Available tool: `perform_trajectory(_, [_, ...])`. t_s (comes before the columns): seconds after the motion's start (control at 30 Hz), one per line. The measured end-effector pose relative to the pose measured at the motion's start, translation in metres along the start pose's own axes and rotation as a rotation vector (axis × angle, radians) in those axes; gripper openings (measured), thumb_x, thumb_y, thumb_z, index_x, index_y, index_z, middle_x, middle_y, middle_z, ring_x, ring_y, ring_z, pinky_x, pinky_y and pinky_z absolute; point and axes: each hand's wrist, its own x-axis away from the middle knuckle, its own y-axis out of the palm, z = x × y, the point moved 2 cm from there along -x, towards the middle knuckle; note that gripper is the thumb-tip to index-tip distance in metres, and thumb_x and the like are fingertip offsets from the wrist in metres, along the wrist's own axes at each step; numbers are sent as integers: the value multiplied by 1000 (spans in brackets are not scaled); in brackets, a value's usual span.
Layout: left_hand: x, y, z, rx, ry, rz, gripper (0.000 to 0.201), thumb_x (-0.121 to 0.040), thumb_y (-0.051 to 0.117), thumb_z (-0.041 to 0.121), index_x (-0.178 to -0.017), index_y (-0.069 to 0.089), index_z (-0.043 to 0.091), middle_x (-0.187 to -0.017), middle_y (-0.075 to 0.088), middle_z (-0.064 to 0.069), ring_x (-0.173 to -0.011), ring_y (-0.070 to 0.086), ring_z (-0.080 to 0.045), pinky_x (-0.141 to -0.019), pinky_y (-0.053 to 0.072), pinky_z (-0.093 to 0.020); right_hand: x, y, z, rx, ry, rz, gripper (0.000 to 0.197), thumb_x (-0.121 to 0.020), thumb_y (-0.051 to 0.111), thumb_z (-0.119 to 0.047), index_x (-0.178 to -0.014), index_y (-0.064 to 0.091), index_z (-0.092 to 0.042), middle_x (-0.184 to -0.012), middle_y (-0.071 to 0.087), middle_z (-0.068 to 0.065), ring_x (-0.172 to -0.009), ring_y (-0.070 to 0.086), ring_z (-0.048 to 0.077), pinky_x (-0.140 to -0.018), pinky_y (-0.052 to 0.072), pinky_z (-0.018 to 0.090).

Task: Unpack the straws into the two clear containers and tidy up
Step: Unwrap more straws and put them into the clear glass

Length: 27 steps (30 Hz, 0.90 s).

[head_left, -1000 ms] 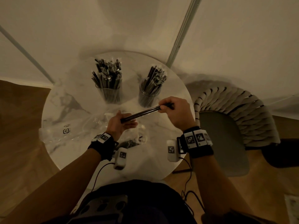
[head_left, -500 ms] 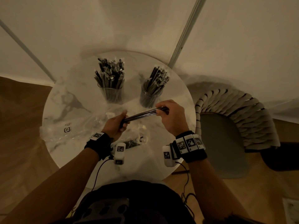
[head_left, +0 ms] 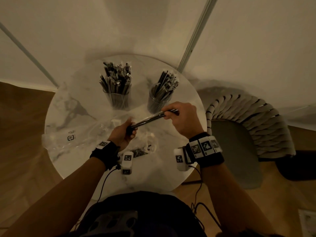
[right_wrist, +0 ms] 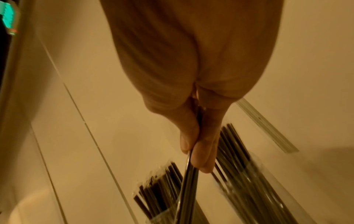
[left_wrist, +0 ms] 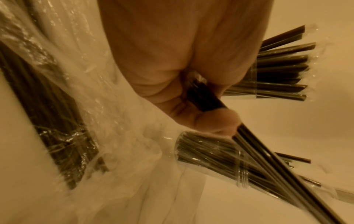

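Observation:
A small bundle of dark straws [head_left: 150, 119] hangs level above the round marble table [head_left: 164, 170], held at both ends. My left hand [head_left: 125, 132] grips its near end [left_wrist: 203, 100], and my right hand [head_left: 172, 113] pinches the far end [right_wrist: 191, 160] between thumb and fingers. Two clear containers stand at the back, the left one [head_left: 118, 99] and the right one [head_left: 158, 101], each packed with upright wrapped straws. Crumpled clear wrapping [head_left: 71, 141] with more dark straws [left_wrist: 49, 121] in it lies under my left hand.
A woven-back chair [head_left: 246, 132] stands close to the table's right edge. White walls rise behind the table, and wooden floor shows on both sides. Loose plastic spreads over the table's left and middle. Cables trail from both wrist units over the near edge.
Both hands have carried the straw bundle slightly back toward the containers. The left hand, open under the straws' end a second ago, has curled round it.

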Motion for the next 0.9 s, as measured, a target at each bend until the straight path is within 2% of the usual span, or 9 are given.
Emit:
perform_trajectory(0.1, [-1,-6,0,114,-17,-7,54,-95,48,57,-104,61,6,-80,62,-9,-65,57,-19,-59,48,-27,-24,-22,-15,55,-52,12,14,-84,73,-5,-95,78,-12,-87,76,3,-76,72,11,-81,58,22])
perform_trajectory(0.17, [-1,-12,-1,61,-31,13,56,-97,43,56,-109,63,5,-87,66,-10,-76,61,-24,-69,48,-34,-42,-40,-30,68,-104,52,15,-83,74,-4,-94,79,-13,-87,75,1,-76,72,11,-80,59,22])
perform_trajectory(0.33, [-4,-18,-12,-457,48,122,27,-100,50,26,-108,65,6,-100,68,-14,-74,62,-23,-65,45,-31,-84,-81,-69,67,-259,151,15,-82,70,-1,-92,78,-8,-84,74,5,-70,72,13,-73,59,22])
perform_trajectory(0.47, [-9,-18,-20,-816,143,125,22,-99,53,18,-108,66,3,-97,71,-12,-70,61,-19,-60,46,-27,-106,-99,-84,283,-279,150,16,-85,66,-2,-95,78,-8,-92,74,7,-78,69,13,-82,57,24])
perform_trajectory(0.57, [-12,-22,-24,-1037,213,129,14,-93,60,23,-98,71,14,-90,73,-2,-81,67,-21,-75,54,-31,-116,-106,-87,480,-273,94,19,-87,61,0,-96,77,-5,-100,73,11,-89,69,23,-96,51,32])
perform_trajectory(0.63, [-10,-24,-25,-1180,266,135,10,-89,65,28,-95,71,22,-92,72,2,-88,66,-19,-83,52,-30,-121,-103,-84,604,-274,47,20,-87,59,0,-97,76,-5,-103,72,12,-95,67,27,-101,43,27])
perform_trajectory(0.67, [-10,-23,-26,-1234,295,118,12,-88,66,28,-97,71,22,-94,72,3,-90,64,-17,-83,50,-28,-126,-98,-80,644,-277,33,20,-87,59,0,-97,76,-5,-104,71,12,-98,66,28,-100,41,26])
perform_trajectory(0.8, [-4,-19,-26,-1335,297,15,25,-82,74,36,-102,68,23,-98,69,7,-87,62,-9,-78,46,-21,-141,-68,-56,698,-246,-68,22,-87,58,3,-100,74,-6,-107,67,13,-106,59,33,-96,48,41])
perform_trajectory(0.9, [-5,-23,-27,-1376,253,-50,42,-72,79,52,-103,66,26,-99,67,10,-86,61,-2,-73,45,-20,-140,-40,-38,644,-252,-120,27,-84,57,8,-105,68,-4,-113,61,15,-107,56,33,-90,49,39])
